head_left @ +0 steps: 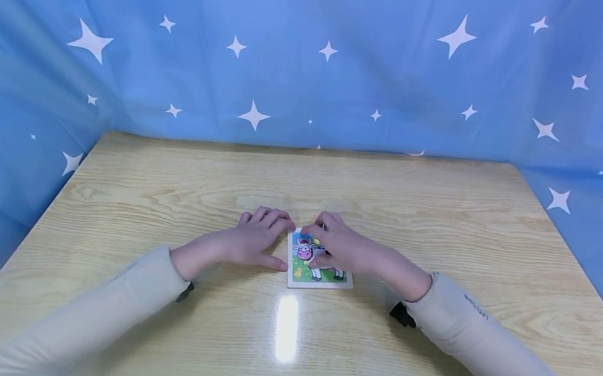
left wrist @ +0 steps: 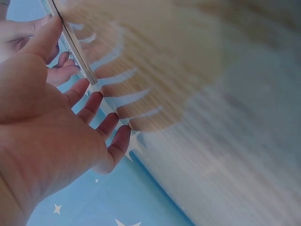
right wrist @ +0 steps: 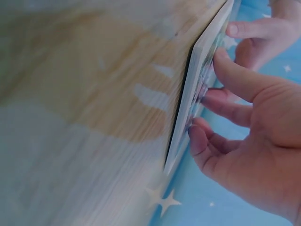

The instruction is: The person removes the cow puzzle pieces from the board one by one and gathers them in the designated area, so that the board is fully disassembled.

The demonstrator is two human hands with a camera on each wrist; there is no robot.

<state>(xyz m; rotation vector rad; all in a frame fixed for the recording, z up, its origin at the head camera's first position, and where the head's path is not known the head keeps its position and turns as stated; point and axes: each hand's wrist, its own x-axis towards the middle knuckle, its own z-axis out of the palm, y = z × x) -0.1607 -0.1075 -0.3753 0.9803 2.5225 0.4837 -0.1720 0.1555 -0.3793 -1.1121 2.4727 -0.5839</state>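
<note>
A small cow jigsaw puzzle (head_left: 303, 274) in a pale frame lies flat on the wooden table. My left hand (head_left: 257, 238) spreads along the puzzle's left side, its thumb near the lower part of that edge and its index fingertip at the upper left corner. Over the puzzle's right half is my right hand (head_left: 347, 248), with thumb and fingertips resting on the picture and hiding part of the cow. The right wrist view shows these fingers (right wrist: 230, 110) bent lightly against the puzzle's face. In the left wrist view, the left fingers (left wrist: 89, 108) are loosely spread beside the frame.
The wooden table (head_left: 168, 198) extends around the puzzle on all sides. A blue curtain with white stars (head_left: 291, 76) hangs along its back and sides. A bright light reflection lies on the tabletop in front of the puzzle.
</note>
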